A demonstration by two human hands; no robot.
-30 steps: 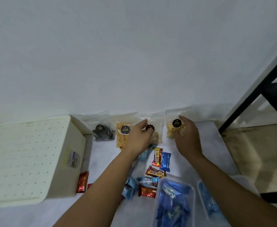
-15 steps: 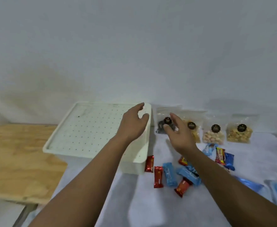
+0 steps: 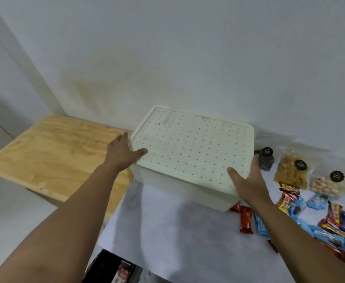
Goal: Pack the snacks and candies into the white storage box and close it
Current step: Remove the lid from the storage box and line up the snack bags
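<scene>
The white storage box stands against the wall with its dotted lid on. My left hand holds the lid's left edge, thumb on top. My right hand holds the lid's right front corner, thumb on top and fingers down the side. To the right lie clear snack bags with black round labels. Small red candy bars and blue wrapped candies are scattered in front of the bags.
A white cloth covers the table under the box. A bare plywood table adjoins it on the left. The white wall runs right behind the box. Dark items sit below the near table edge.
The view swung left from the snack bags to the box. Both hands left the bags and moved onto the two sides of the box lid.
</scene>
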